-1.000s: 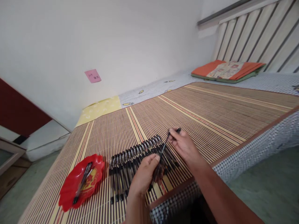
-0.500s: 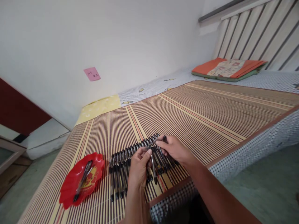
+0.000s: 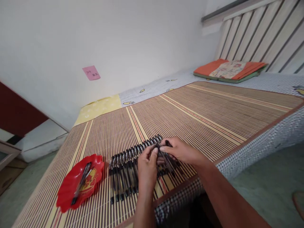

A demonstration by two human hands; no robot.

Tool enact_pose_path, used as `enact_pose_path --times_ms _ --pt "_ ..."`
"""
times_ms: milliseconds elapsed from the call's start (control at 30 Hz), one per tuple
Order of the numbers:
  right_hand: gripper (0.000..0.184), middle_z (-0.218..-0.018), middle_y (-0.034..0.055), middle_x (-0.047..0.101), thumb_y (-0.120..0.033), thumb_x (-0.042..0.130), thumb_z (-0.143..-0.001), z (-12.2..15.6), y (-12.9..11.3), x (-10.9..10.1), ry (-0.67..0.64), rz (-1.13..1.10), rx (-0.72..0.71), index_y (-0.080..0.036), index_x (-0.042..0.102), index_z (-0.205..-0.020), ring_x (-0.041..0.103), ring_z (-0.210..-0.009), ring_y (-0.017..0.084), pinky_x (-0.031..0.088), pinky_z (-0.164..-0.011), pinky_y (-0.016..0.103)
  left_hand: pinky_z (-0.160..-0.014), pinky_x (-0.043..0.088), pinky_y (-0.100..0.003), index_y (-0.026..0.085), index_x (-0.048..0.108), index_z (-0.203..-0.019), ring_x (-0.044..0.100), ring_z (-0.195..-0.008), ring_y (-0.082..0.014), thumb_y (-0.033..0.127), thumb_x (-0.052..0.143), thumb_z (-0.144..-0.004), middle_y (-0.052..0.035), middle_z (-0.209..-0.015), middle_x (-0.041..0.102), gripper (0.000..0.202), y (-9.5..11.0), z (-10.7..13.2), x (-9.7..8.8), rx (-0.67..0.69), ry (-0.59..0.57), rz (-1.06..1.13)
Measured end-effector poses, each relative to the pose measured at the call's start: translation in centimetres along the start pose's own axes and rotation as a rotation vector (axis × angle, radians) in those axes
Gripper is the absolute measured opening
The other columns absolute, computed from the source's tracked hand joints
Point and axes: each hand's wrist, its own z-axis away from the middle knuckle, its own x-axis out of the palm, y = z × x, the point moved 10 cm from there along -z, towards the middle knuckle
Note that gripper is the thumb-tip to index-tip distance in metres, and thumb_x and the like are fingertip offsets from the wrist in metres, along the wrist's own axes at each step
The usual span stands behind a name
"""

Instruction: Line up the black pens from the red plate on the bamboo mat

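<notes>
Several black-capped pens (image 3: 122, 177) with clear barrels lie side by side in a row on the striped mat. Over the right part of that row, my two hands meet at the fingertips. My left hand (image 3: 147, 161) pinches the upper end of a dark pen (image 3: 169, 165), which slants down to the right. My right hand (image 3: 181, 150) is closed with its thumb and fingers at the same end, and a black piece (image 3: 167, 143) sticks up from its grip. Exactly what lies between the fingertips is hidden.
Left of the row, a red scalloped plate (image 3: 67, 180) holds a few pens (image 3: 82, 183). The slatted mat (image 3: 190, 126) covers the bed. Folded orange cloth (image 3: 206, 67) lies at the far right, near a white radiator (image 3: 251, 34). A pink note (image 3: 91, 73) is on the wall.
My left hand has moved right, carrying its pen, and now meets my right hand. More of the row shows to its left. The view has shifted slightly.
</notes>
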Motion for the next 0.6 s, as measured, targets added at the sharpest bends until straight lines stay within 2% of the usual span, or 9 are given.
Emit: enact_pose_path --times_ms 67,133,233,367,467,600 --pt "0.014 -0.056 -0.004 0.053 -0.031 0.062 -0.081 -0.1 0.1 -2.3 0.038 0.053 -0.023 -0.02 0.062 -0.072 0.046 -0.05 0.012 0.033 -0.05 0.025 -0.052 0.053 -0.025 0.013 0.066 -0.101 0.064 -0.055 -0.015 0.047 0.072 -0.076 -0.002 -0.071 0.067 0.043 0.2 -0.1 -0.6 -0.001 0.021 0.01" --pt "0.015 -0.059 -0.0019 0.057 -0.027 0.064 -0.08 -0.6 0.8 -4.7 0.105 0.17 -0.032 -0.019 0.063 -0.068 0.048 -0.055 0.013 0.034 -0.054 0.026 -0.052 0.051 -0.023 0.013 0.065 -0.095 0.064 -0.055 -0.0144 0.047 0.074 -0.075 -0.0011 -0.068 0.066 0.041 0.4 -0.4 -2.2 0.009 0.082 0.038" --pt "0.023 -0.056 -0.0017 0.054 -0.022 0.066 -0.08 -1.9 4.0 -6.5 0.143 0.375 0.121 -0.019 0.058 -0.058 0.046 -0.054 0.013 0.031 -0.054 0.026 -0.052 0.048 -0.02 0.015 0.063 -0.088 0.062 -0.053 -0.0114 0.045 0.076 -0.074 0.0013 -0.065 0.065 0.036 0.2 -0.8 -4.3 0.002 0.138 0.112" --pt "0.03 -0.053 -0.0019 0.051 -0.02 0.07 -0.079 -3.2 7.5 -5.6 0.114 0.492 0.273 -0.02 0.052 -0.055 0.045 -0.052 0.013 0.029 -0.054 0.026 -0.051 0.046 -0.019 0.015 0.063 -0.087 0.061 -0.052 -0.0106 0.045 0.077 -0.073 0.0019 -0.065 0.065 0.036 -0.3 -1.1 -4.9 -0.021 0.117 0.141" --pt "0.027 -0.054 -0.0011 0.053 -0.021 0.072 -0.079 -3.4 8.5 -4.9 0.097 0.535 0.308 -0.019 0.054 -0.059 0.048 -0.054 0.013 0.03 -0.054 0.025 -0.052 0.046 -0.02 0.015 0.063 -0.089 0.061 -0.053 -0.0109 0.045 0.077 -0.073 0.0013 -0.066 0.066 0.037 -0.6 -1.1 -4.7 -0.037 0.083 0.124" --pt "0.02 -0.064 0.0025 0.059 -0.023 0.07 -0.082 -3.4 9.0 -5.0 0.078 0.607 0.331 -0.017 0.059 -0.066 0.053 -0.06 0.015 0.032 -0.056 0.025 -0.051 0.046 -0.02 0.015 0.063 -0.086 0.06 -0.052 -0.0113 0.047 0.077 -0.073 0.0014 -0.064 0.064 0.037 -0.5 -1.2 -4.8 -0.037 0.07 0.113"
